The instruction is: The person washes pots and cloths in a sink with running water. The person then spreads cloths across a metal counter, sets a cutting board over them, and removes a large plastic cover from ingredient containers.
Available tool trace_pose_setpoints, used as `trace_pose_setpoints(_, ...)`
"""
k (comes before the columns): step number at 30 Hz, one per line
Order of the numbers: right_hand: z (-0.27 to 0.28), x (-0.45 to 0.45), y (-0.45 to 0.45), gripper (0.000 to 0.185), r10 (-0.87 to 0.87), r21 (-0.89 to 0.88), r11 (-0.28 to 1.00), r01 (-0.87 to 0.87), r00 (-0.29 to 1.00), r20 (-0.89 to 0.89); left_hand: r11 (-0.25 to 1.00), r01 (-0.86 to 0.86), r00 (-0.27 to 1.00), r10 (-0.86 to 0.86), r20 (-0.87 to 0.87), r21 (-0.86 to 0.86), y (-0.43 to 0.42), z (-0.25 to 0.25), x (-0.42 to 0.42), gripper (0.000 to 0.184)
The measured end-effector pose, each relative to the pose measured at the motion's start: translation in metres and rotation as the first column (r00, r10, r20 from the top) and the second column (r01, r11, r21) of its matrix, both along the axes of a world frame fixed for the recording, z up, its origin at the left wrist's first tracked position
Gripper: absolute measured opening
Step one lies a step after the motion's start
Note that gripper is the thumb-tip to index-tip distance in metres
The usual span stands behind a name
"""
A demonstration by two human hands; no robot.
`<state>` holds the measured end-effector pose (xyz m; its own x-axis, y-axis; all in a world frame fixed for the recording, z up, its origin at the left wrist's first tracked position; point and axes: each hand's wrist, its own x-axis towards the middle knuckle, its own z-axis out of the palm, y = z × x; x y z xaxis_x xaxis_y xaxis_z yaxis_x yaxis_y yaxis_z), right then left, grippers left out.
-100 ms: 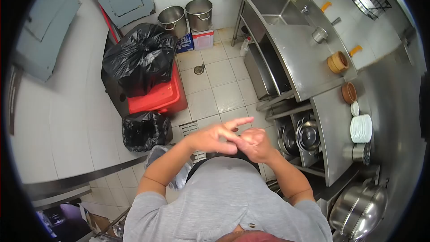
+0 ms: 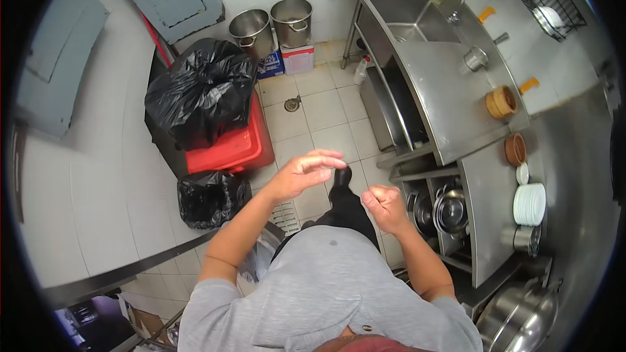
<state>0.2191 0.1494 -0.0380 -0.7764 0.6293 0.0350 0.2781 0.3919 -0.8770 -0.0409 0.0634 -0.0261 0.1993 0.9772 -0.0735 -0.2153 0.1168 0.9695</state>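
My left hand [image 2: 301, 175] is in front of my body, fingers apart and slightly curved, with nothing in it. To its right, my right hand [image 2: 385, 208] has its fingers curled into a fist; whether anything is inside is hidden. A gap separates the two hands. Between and below them show my dark trouser leg [image 2: 349, 212] and dark shoe [image 2: 341, 177] on the tiled floor [image 2: 290, 146].
Left: a black bag [image 2: 202, 91] on a red bin [image 2: 231, 150], with a black-lined bin [image 2: 212, 201] below. Two steel pots [image 2: 292, 23] stand at the back. Right: a steel sink counter [image 2: 433, 85], steamer baskets [image 2: 501, 102], white plates [image 2: 529, 204] and shelved pans [image 2: 450, 212].
My hands have come apart, the left moving left and up, the right moving slightly right. A leg and shoe now show between them, and the view has shifted slightly.
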Motion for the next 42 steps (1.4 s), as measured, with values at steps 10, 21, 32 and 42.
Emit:
trace_pose_setpoints(10, -0.057, -0.097, 0.276, 0.030, 0.023, 0.022, 0.999, -0.028, 0.983, 0.183, 0.784, -0.408, 0.884, 0.467, 0.011, -0.468, 0.248, -0.127, -0.164, 0.063)
trace_pose_setpoints(21, -0.041, -0.231, 0.485, 0.027, -0.016, 0.065, 0.998, -0.012, 0.907, 0.421, 0.440, -0.631, 0.725, 0.628, -0.284, -0.638, 0.511, -0.303, -0.430, 0.109)
trace_pose_setpoints(32, -0.073, -0.314, 0.572, 0.022, -0.322, -0.085, 0.903, 0.420, 0.796, 0.513, 0.244, -0.457, 0.657, 0.741, -0.139, -0.855, 0.685, -0.433, -0.561, 0.091)
trace_pose_setpoints(42, -0.088, -0.377, 0.637, 0.021, -0.197, -0.067, 0.963, 0.261, 0.853, 0.483, 0.125, -0.381, 0.544, 0.831, -0.113, -0.916, 0.684, -0.448, -0.599, 0.017)
